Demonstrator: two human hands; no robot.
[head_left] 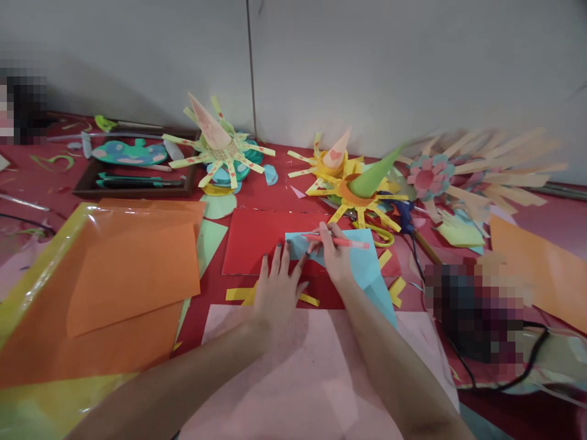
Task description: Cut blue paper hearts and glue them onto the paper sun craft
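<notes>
My right hand [337, 260] grips a red pen [351, 242], its tip end over a light-blue sheet of paper [362, 260]. Flat and with fingers spread, my left hand [279, 284] rests beside it, its fingertips on a red board [247, 238] and near the blue sheet's left edge. The blue sheet lies partly over the red board, and its lower part runs down under my right forearm. Below both hands spreads a large pink sheet [293, 366]. Yellow paper strips [238, 294] lie around the board.
Orange sheets [137, 263] lie at left. A brown tray [137, 186] holds dark pens. Paper cone crafts [220, 140] with strip rays stand along the wall, with yellow-handled scissors [380, 234] near them. Another orange sheet [536, 263] and a blurred-out patch are at right.
</notes>
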